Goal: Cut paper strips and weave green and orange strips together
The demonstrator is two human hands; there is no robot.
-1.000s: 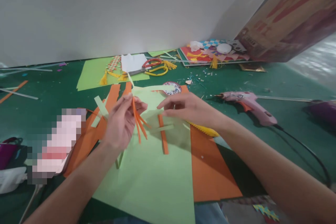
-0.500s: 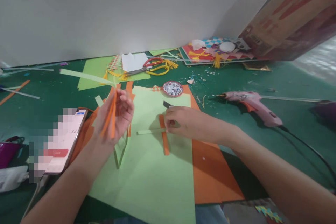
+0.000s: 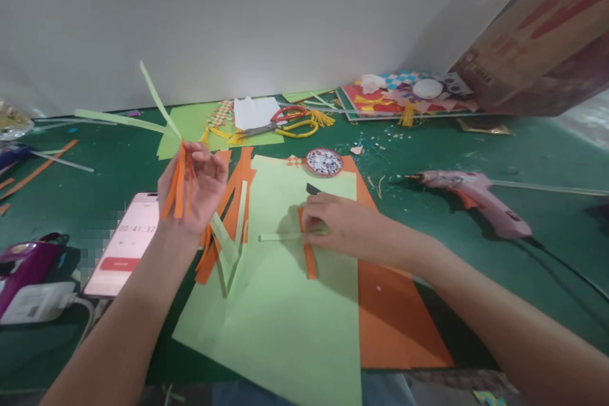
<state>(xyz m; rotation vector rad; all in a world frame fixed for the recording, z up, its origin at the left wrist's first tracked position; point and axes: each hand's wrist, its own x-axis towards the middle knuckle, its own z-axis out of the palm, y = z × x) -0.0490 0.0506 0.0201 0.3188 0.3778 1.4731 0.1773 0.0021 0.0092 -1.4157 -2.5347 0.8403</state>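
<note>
My left hand (image 3: 198, 181), raised over the sheets' left side, is closed on a bunch of paper strips. Orange paper strips (image 3: 179, 193) hang down across its palm, and light green paper strips (image 3: 159, 98) stick out above the fingers. Fingers of my right hand (image 3: 328, 219) pinch a green paper strip (image 3: 280, 238) where it crosses an orange paper strip (image 3: 310, 261). Both lie on a light green sheet (image 3: 290, 323). A dark flat tip (image 3: 313, 189) shows just behind the right hand; its kind is unclear. More strips (image 3: 233, 203) lie between my hands.
A pink glue gun (image 3: 476, 193) lies right, its cable trailing forward. Scissors (image 3: 280, 127) and a dish of googly eyes (image 3: 324, 162) sit behind the sheets. Orange sheets (image 3: 404, 323) lie underneath. Left are a phone (image 3: 121, 247) and a white plug (image 3: 40, 303).
My left hand has moved left and slightly up with the strips, and the green ends now fan apart. My right hand stays at the crossed strips. The view has shifted slightly.
</note>
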